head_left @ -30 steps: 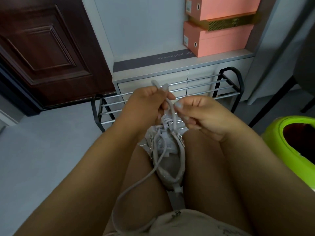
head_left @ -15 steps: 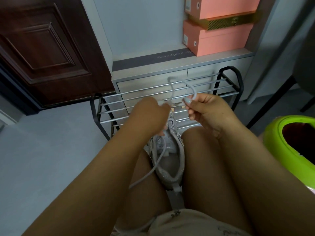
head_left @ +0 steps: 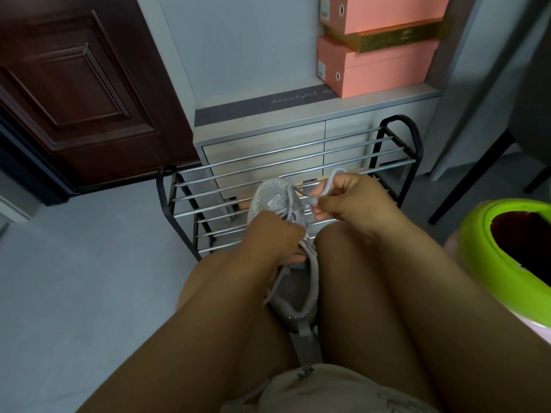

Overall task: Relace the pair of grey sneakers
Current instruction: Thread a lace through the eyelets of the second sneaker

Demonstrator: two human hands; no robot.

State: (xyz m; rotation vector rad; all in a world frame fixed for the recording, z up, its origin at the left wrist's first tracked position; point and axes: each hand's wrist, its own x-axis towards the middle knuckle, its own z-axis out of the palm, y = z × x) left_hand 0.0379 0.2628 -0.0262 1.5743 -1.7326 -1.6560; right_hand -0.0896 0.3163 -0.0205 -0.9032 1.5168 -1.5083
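Observation:
A grey sneaker point(head_left: 293, 289) lies between my knees, toe pointing away from me, its glittery toe cap point(head_left: 269, 195) showing beyond my left hand. My left hand point(head_left: 272, 239) grips the shoe over its eyelet area, fingers curled down around the laces there. My right hand point(head_left: 348, 204) pinches a loop of the pale grey lace point(head_left: 326, 186) just right of the toe, held a little above the shoe. A loose lace end point(head_left: 275, 283) trails down the shoe's left side. The second sneaker is not in view.
A black-framed metal shoe rack point(head_left: 298, 162) stands right in front of my knees. Behind it are grey drawers and two pink shoe boxes point(head_left: 378, 67). A green bin point(head_left: 504, 251) sits at my right, a dark wooden door point(head_left: 74, 84) at the left.
My left hand dropped from the raised lace down onto the shoe's eyelets. My right hand lowered its lace loop toward the toe. The shoe's toe now shows.

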